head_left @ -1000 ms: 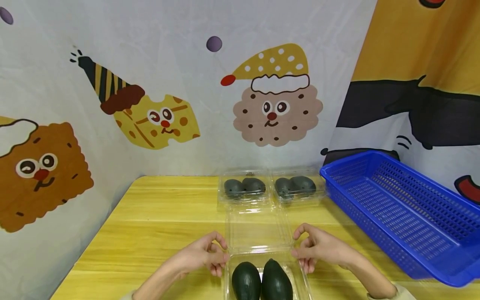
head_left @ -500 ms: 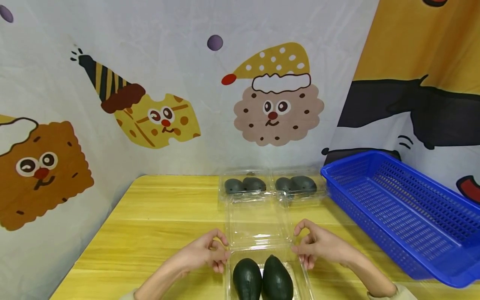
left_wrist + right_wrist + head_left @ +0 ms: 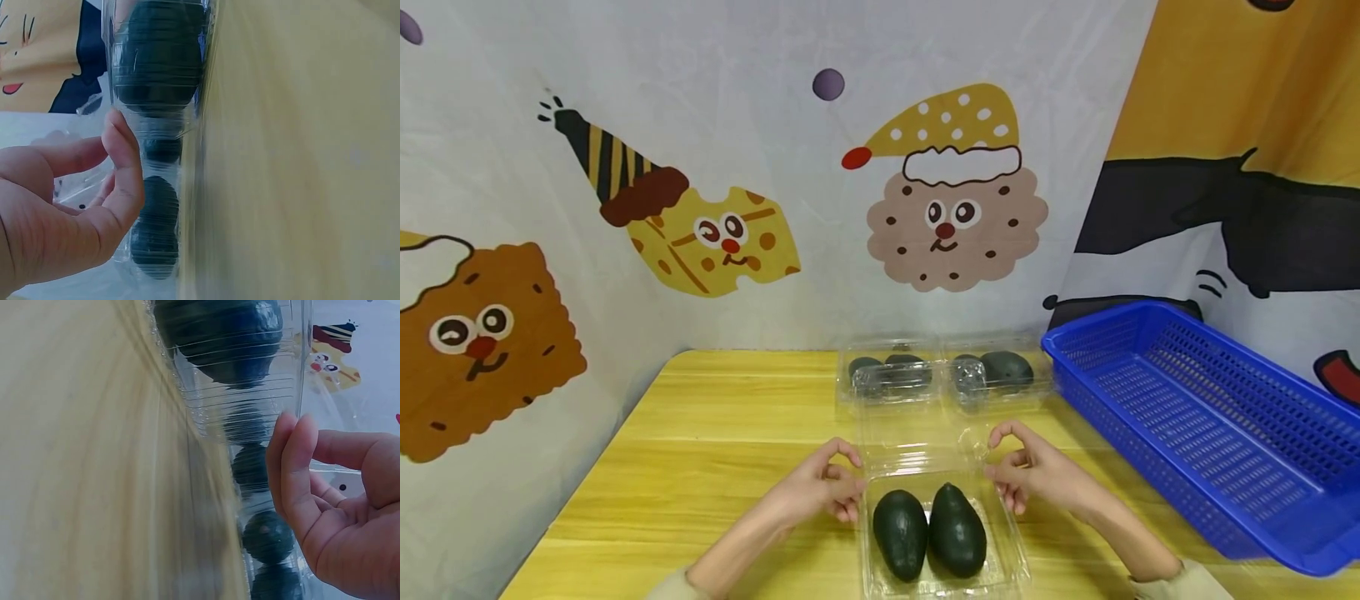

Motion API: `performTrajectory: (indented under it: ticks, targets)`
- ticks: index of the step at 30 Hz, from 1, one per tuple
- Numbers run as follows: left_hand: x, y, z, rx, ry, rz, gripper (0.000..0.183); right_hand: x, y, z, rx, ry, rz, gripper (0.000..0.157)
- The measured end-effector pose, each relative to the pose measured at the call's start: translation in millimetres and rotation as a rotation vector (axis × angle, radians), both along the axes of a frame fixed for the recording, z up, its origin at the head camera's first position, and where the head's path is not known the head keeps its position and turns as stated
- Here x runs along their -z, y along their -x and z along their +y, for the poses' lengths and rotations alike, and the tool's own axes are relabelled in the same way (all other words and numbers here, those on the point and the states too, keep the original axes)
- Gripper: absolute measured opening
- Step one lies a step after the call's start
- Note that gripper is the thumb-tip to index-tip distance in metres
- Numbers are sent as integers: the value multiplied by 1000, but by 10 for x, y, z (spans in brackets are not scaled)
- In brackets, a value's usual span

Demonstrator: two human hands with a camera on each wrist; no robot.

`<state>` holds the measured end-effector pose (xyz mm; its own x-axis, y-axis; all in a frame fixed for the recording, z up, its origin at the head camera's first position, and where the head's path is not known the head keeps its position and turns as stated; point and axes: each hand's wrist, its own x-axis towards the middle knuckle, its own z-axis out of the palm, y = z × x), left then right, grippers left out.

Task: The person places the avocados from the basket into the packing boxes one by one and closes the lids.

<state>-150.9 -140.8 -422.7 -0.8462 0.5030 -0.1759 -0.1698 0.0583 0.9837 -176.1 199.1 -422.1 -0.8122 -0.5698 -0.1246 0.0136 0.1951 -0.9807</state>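
In the head view, a clear plastic clamshell container (image 3: 1018, 546) stands at the table's front with its lid (image 3: 910, 433) folded back. Two dark green avocados (image 3: 900, 533) lie side by side in its base. My left hand (image 3: 820, 483) pinches the left rim near the hinge, thumb and curled index at the plastic. At the opposite rim my right hand (image 3: 1037, 475) has the same hold. In both wrist views the fingertips meet at the container's edge, and ribbed plastic blurs the avocados behind it. The lid's far edge overlaps the rear boxes.
Two more clear boxes of dark avocados stand at the back, a left box (image 3: 887, 343) and a right box (image 3: 1037, 367). A blue plastic basket (image 3: 1195, 417) sits at the right. Behind the wooden table (image 3: 715, 450) hangs a printed cloth (image 3: 737, 100).
Both hands and the container with its avocados have moved away from me, toward the back of the table. The lid now overlaps the front of the rear boxes.
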Motion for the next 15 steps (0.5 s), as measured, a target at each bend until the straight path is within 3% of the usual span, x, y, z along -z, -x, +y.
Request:
performTrajectory:
  ticks: [15]
  targets:
    - [46, 162, 10, -56, -51, -21, 41, 81, 148, 0, 33, 77, -23, 44]
